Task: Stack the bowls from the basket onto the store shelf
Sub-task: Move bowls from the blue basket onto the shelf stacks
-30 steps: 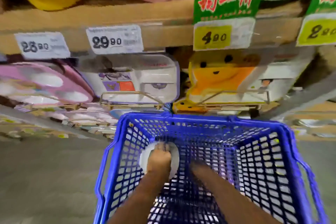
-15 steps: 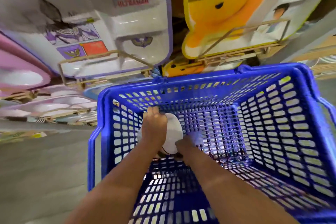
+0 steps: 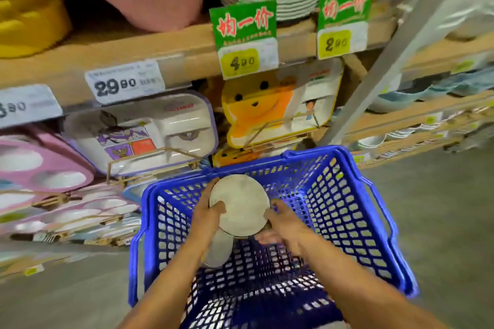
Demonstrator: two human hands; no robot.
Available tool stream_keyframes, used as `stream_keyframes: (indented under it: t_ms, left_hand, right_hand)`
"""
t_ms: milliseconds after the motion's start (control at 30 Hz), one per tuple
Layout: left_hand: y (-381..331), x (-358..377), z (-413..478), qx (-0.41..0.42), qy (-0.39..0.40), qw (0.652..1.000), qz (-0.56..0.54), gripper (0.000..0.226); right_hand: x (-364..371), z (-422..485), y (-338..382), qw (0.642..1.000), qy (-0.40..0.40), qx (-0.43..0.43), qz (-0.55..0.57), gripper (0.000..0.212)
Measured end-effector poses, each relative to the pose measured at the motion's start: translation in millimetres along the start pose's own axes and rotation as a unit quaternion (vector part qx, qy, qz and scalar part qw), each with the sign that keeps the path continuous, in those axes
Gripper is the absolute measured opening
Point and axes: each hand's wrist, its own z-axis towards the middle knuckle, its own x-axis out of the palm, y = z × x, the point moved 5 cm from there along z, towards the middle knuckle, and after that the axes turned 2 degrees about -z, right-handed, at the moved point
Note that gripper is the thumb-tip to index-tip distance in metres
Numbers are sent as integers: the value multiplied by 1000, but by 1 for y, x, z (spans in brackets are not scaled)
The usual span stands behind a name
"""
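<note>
Between both hands I hold a short stack of white bowls (image 3: 242, 205), tilted so its round face points at me, just above the far inner part of the blue plastic basket (image 3: 355, 168). My left hand (image 3: 209, 219) grips the stack's left rim with the thumb across the face. On the right side, my right hand (image 3: 284, 226) cups the stack with its fingers curled under it. The stack's lower part shows behind my left wrist. The wooden store shelf (image 3: 160, 48) runs across the view above and beyond the basket.
Stacked yellow, pink and pale bowls stand on the upper shelf, with green and yellow price signs (image 3: 244, 40) hanging from its edge. Children's divided plates (image 3: 149, 131) lean on racks below. A grey metal upright (image 3: 395, 48) slants at the right. Grey floor surrounds the basket.
Both hands have closed on the white bowls deep in the basket and raised them to about rim height. The view dipped into the basket and has tilted back up toward the shelf.
</note>
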Motion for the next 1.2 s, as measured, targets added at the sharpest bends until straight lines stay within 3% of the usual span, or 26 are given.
stream_keyframes:
  t_ms: [67,133,300,433,500,700,1033,1200]
  left_hand:
    - [-20,2,-16,30,11,999,-22,75]
    - [-44,8,-31,69,8,997,-16,66]
    - [-120,23,-65,142,-62,988,-16,63]
    - [-174,39,-98,194,-24,980,-32,55]
    - [-194,53,-114,192,17,980,-55,52]
    - [-240,97,-148,148,28,979,-137,31]
    - [-275,209,-192,207,80,947,-232,14]
    - [-289,293,-209,249,113,920,-280,28]
  right_hand:
    - [-9,-32,28,999,28,-35,-2,29]
    - [-18,-61,54,996,41,-79,-8,20]
    - [-33,-118,108,980,14,-193,-41,21]
    - [-40,-153,154,951,2,-305,41,37]
    - [-44,-172,171,931,16,-338,133,37]
    - [-73,-217,198,889,5,-351,294,28]
    - [-179,-288,240,860,8,-411,302,31]
    - [-260,-318,253,851,19,-421,313,31]
